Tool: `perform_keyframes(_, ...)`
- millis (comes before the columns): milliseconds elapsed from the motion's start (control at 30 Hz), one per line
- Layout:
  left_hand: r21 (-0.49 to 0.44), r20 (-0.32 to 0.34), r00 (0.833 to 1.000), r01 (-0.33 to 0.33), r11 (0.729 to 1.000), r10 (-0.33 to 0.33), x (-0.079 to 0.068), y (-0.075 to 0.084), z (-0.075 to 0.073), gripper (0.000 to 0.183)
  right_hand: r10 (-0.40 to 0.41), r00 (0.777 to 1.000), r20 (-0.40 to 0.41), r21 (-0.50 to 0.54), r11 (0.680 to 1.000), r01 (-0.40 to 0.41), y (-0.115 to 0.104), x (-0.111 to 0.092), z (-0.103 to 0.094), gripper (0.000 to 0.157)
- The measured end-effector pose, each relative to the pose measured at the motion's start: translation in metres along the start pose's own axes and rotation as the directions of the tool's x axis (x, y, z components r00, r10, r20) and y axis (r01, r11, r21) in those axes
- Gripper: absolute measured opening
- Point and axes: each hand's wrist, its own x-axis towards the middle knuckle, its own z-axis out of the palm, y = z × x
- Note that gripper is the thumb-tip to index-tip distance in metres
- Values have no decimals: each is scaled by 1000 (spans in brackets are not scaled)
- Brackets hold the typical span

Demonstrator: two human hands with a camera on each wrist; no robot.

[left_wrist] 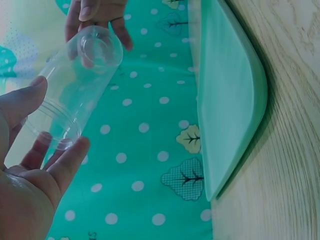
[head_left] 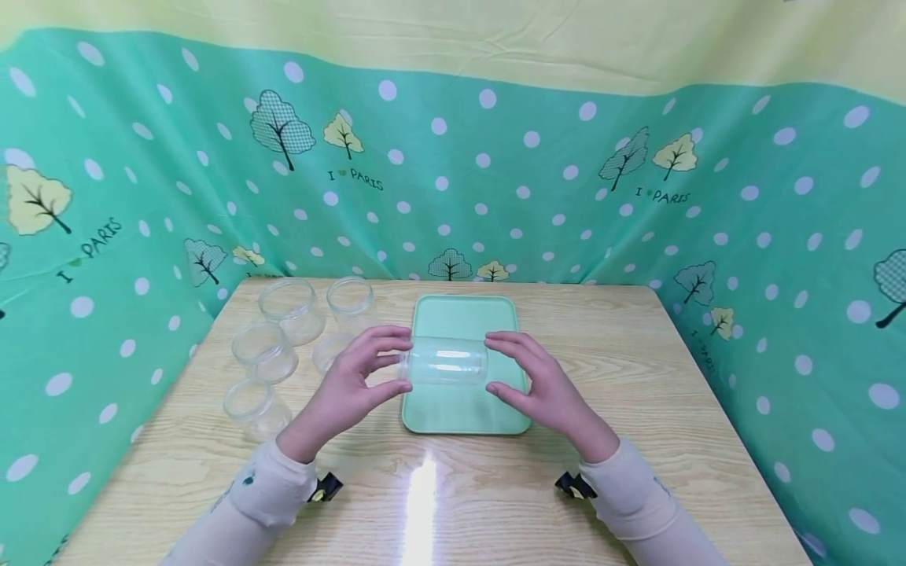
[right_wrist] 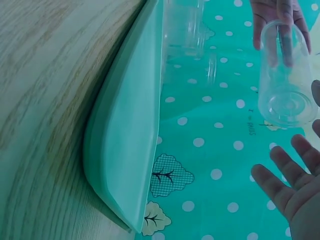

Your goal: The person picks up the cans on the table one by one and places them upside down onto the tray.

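Note:
A clear plastic jar (head_left: 449, 363) lies sideways in the air above a light green tray (head_left: 463, 314). My left hand (head_left: 362, 371) grips its threaded mouth end, thumb on one side and fingers on the other, as the left wrist view confirms. At the base end is my right hand (head_left: 543, 387), its fingers spread and slightly bent. In the right wrist view a gap shows between those fingers (right_wrist: 287, 165) and the jar's round base (right_wrist: 289, 107). The jar looks see-through, with no contents visible.
Several more clear jars stand on the left of the wooden table (head_left: 602, 338), among them a wide one (head_left: 300, 318) at the back and another (head_left: 258, 413) nearer the front. A green dotted cloth (head_left: 481, 196) hangs behind and along both sides.

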Motion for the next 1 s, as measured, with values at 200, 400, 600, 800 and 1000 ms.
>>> perform_keyframes(200,-43,-7,1000,-1,999,1,2,-2,2,53,-26,999,-29,51,998,28,1,0,2,66)
perform_keyframes(400,-78,-17,1000,8,997,-9,2,-1,4,53,-3,999,-45,116,993,8,0,1,2,67)
perform_keyframes(600,-110,-26,1000,13,994,-16,2,-1,9,53,33,998,-54,220,975,-20,2,0,5,64)
perform_keyframes(800,-129,-32,999,16,992,-20,2,-3,13,55,68,996,-58,293,955,-48,2,-1,6,62)
perform_keyframes(1000,-143,-35,999,30,989,-36,2,-5,14,54,91,995,-39,336,939,-73,1,-1,6,61)
